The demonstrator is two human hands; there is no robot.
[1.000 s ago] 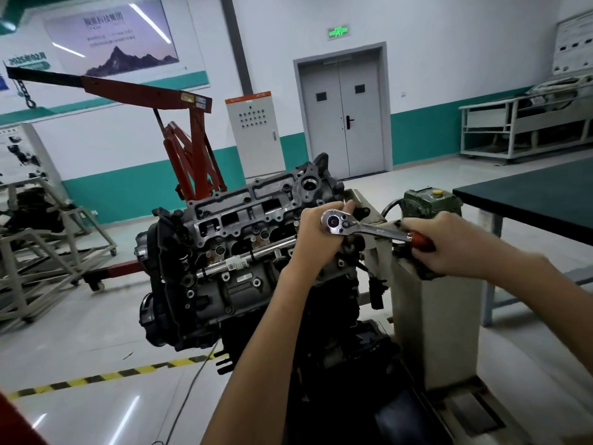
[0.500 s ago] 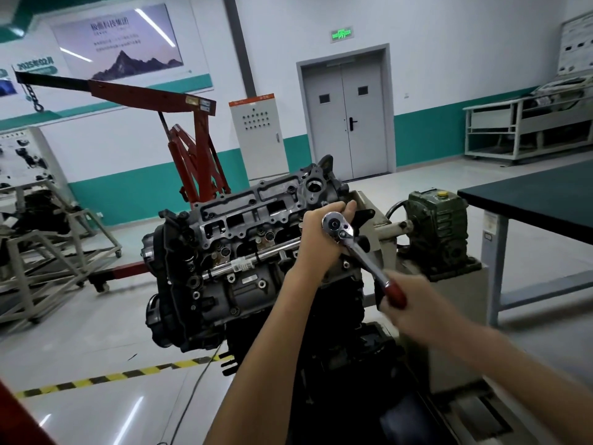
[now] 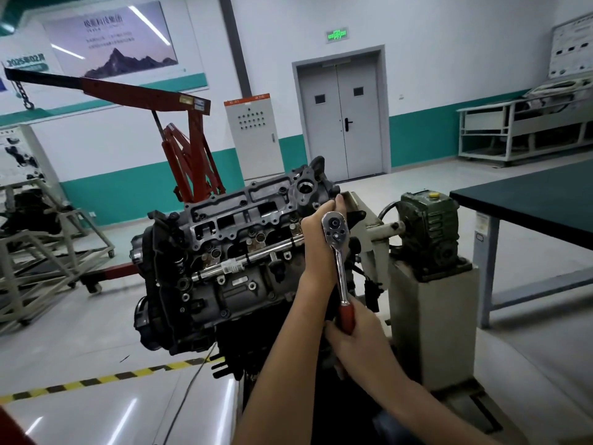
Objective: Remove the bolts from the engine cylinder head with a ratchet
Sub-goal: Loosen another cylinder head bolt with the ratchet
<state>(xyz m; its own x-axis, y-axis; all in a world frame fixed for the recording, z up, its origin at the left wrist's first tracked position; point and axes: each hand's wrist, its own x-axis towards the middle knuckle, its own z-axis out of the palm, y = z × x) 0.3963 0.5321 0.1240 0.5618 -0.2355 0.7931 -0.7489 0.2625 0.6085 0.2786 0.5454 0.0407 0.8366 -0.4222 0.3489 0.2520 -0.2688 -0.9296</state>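
- We record the left hand [image 3: 319, 239] as bare, uncovered from fingertips to wrist.
- We record the right hand [image 3: 356, 337] as bare likewise.
- We find the left forearm [image 3: 282, 348] uncovered along its whole visible length, down to the lower frame edge.
- We find the right forearm [image 3: 433, 409] uncovered in the same way.
- We cannot identify any garment with certainty; the torso lies outside the view.

Head-worn view, forward and down, close

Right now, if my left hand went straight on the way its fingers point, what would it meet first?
Probably the cylinder head, its dark end housing just beyond the left hand; depth unclear.
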